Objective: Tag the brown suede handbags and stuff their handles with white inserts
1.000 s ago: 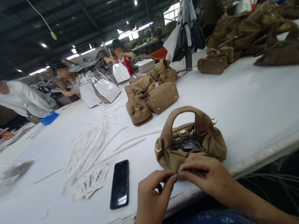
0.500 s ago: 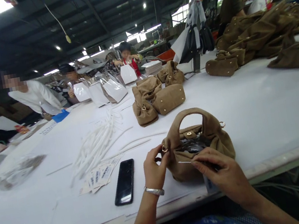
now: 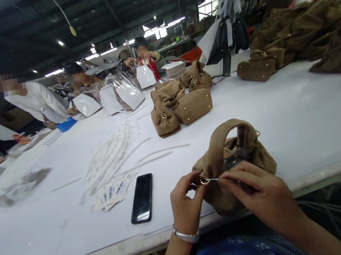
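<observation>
A brown suede-like handbag (image 3: 226, 199) sits tilted at the table's front edge, its arched handle (image 3: 224, 131) standing up. Dark crinkled wrapping shows in the bag's opening. At its left side, my left hand (image 3: 187, 203) pinches a small gold metal ring (image 3: 204, 181) between thumb and fingertips. My right hand (image 3: 261, 190) is closed in a pinch on a thin white string (image 3: 212, 179), whose tip reaches the ring. Whatever else lies inside the right fingers is hidden.
Left of the bag lie a black phone (image 3: 141, 198), fanned printed tags (image 3: 114, 192) and a heap of white cords (image 3: 109, 156). More brown bags (image 3: 193, 106) stand behind, and a large pile (image 3: 301, 29) is at right. Several people work across the table (image 3: 304, 121).
The bag has turned and tipped toward me, its ring coming nearer. My right hand has brought the string's tip to the ring in my left fingers. The view has shifted slightly.
</observation>
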